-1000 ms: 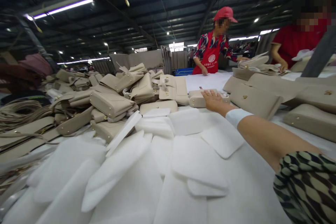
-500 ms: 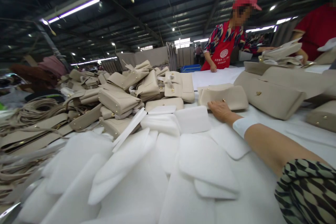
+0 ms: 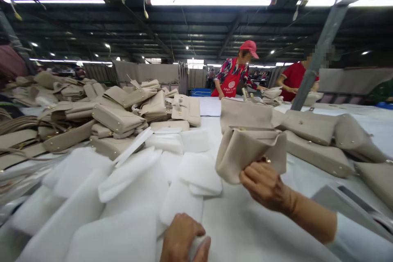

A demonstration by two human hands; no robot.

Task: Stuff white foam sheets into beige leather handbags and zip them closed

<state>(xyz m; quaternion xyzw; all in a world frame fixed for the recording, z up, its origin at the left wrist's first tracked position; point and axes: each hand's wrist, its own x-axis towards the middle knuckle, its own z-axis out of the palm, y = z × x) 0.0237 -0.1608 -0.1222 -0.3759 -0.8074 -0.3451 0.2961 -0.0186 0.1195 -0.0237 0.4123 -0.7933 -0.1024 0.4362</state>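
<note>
My right hand (image 3: 267, 184) grips a beige handbag (image 3: 236, 151) by its lower front, near a small gold clasp. The bag is raised over the white tabletop, tilted, with its flap (image 3: 245, 114) thrown back and its mouth showing. Low in the view, my left hand (image 3: 184, 239) is closed, thumb toward the right, around a pale piece that looks like a white foam sheet; most of it is hidden by the fingers. Loose white foam sheets (image 3: 129, 184) lie heaped just left of and beyond this hand.
Beige bags (image 3: 119, 118) are piled at the left, with coiled straps (image 3: 18, 125) beside them. More bags (image 3: 316, 151) lie at the right, near a grey box-like object (image 3: 337, 200). A slanted metal post (image 3: 319, 49) rises there. Two people in red (image 3: 231, 77) stand across the table.
My right hand has lifted the handbag off the table and brought it closer, its flap now open. My left hand has come into view at the bottom. The view has levelled and turned right.
</note>
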